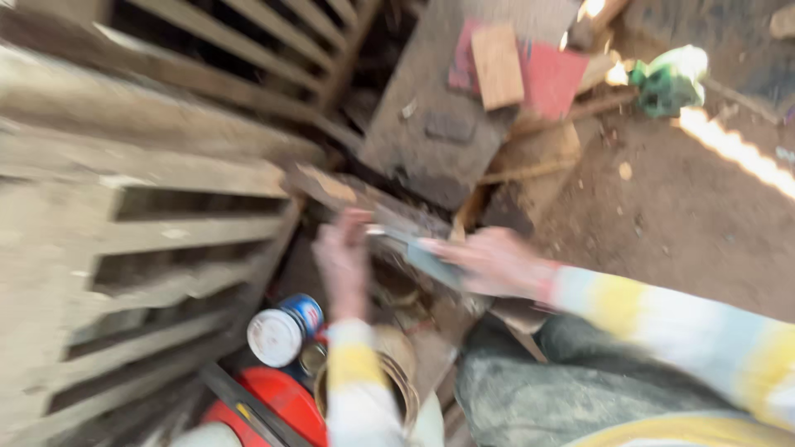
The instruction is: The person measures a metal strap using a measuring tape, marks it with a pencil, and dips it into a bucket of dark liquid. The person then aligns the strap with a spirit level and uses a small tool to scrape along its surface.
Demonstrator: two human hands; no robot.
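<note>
Seen from above through motion blur, a person's right hand keeps a clenched grip on a grey flat tool held over a wood scrap, while the left hand steadies its tip; whether that grip closes cannot be told. A blue-and-white can stands below, beside wooden pallets.

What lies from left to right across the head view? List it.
Wooden pallets → white-lidded tin → left hand → grey tool, gripped by the right hand → striped sleeve. Further back, a green object lies at far right.
</note>
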